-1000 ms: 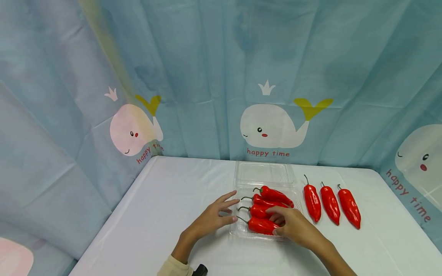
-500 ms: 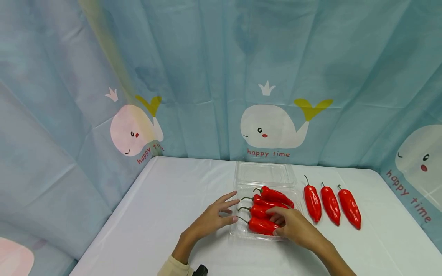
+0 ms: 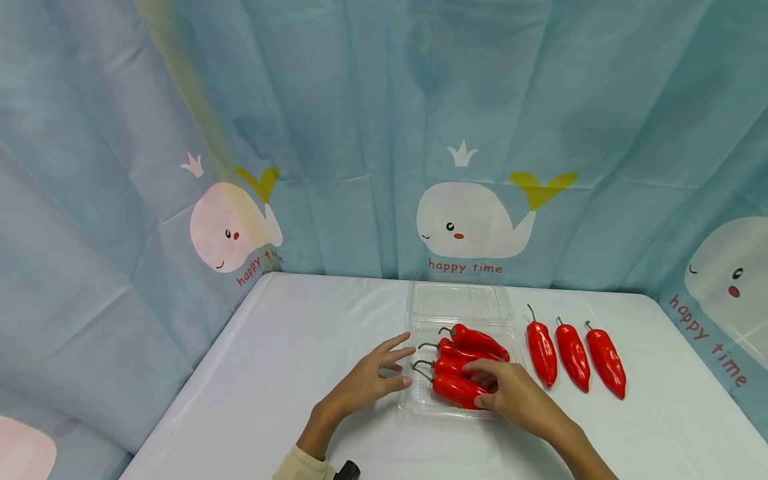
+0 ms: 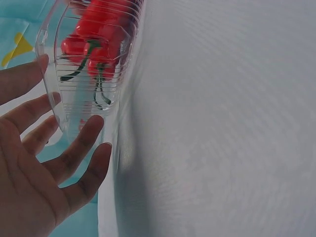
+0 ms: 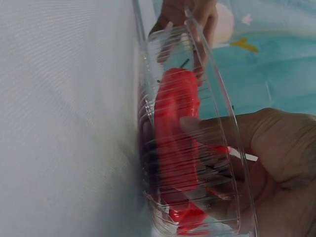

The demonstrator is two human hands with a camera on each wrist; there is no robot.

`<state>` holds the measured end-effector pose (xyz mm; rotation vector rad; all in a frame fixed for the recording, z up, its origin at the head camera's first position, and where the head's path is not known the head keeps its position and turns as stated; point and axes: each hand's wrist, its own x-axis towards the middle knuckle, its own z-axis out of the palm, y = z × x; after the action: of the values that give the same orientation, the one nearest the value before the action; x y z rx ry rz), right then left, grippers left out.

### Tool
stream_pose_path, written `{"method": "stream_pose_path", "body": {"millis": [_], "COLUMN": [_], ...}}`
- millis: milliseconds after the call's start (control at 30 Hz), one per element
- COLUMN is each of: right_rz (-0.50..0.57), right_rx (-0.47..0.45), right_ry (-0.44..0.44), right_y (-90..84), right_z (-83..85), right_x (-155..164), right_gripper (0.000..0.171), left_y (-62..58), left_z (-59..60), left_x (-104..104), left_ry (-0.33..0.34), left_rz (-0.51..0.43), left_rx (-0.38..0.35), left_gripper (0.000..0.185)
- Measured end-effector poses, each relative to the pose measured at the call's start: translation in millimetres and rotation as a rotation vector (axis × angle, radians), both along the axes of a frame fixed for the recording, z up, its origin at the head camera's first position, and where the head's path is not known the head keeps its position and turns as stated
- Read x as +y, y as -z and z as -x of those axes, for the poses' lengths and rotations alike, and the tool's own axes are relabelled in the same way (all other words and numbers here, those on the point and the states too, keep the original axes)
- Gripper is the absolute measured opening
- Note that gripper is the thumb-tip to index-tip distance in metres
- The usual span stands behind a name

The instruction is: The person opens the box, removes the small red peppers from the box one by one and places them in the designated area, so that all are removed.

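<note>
A clear plastic clamshell box [image 3: 414,402] lies open on the white table, its lid [image 3: 459,300] folded back. Several red peppers lie inside it. My right hand [image 3: 483,385] reaches into the box from the near right and pinches the nearest pepper [image 3: 451,389] between thumb and fingers. In the right wrist view the hand [image 5: 232,143] and that pepper [image 5: 175,128] show through the box wall [image 5: 217,94]. My left hand [image 3: 401,367] is spread, fingertips against the box's left side. The left wrist view shows its fingers [image 4: 91,131] on the ribbed wall [image 4: 74,94].
Three more red peppers [image 3: 573,355] lie side by side on the table right of the box, stems pointing away. A blue curtain with whale prints [image 3: 468,220] hangs behind and to the left. White tablecloth [image 3: 288,347] stretches left of the hands.
My right hand has raised the nearest pepper a little and nudged it toward the others; its stem now sits higher. The left hand has stayed put.
</note>
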<state>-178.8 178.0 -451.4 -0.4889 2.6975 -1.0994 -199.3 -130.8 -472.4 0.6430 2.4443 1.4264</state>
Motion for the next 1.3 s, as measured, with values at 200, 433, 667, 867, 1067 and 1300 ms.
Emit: {"method": "stream_pose_path", "body": {"millis": [200,433,667,867,1067,1300], "right_rz": [-0.008,0.056,0.09,0.136,0.152,0.162], "right_rx": [0.041,0.024,0.023,0.029,0.035,0.072], "right_ry": [0.05,0.105,0.145,0.153,0.182,0.224], "right_y": [-5.9,-17.1,-24.1,-30.6,-37.5,-44.5], "right_z": [-2.5,-4.8,-4.6,-4.3,-5.4,-5.8], "right_x": [4,8,14,23,33,47], "right_gripper": [0.047,0.05,0.052,0.057,0.058,0.063], "left_y": [-0.5,0.1,1.0,1.5,1.1,0.7], "left_z": [0.0,-0.1,0.7,1.0,1.1,0.8], "left_x": [-1,-1,-2,-1,-1,0], "left_ry": [0.007,0.009,0.01,0.01,0.01,0.004], "left_rz": [-0.005,-0.002,0.006,0.006,0.009,0.009], "left_rx": [0.008,0.009,0.008,0.008,0.005,0.001], "left_gripper": [0.056,0.056,0.057,0.057,0.057,0.057]}}
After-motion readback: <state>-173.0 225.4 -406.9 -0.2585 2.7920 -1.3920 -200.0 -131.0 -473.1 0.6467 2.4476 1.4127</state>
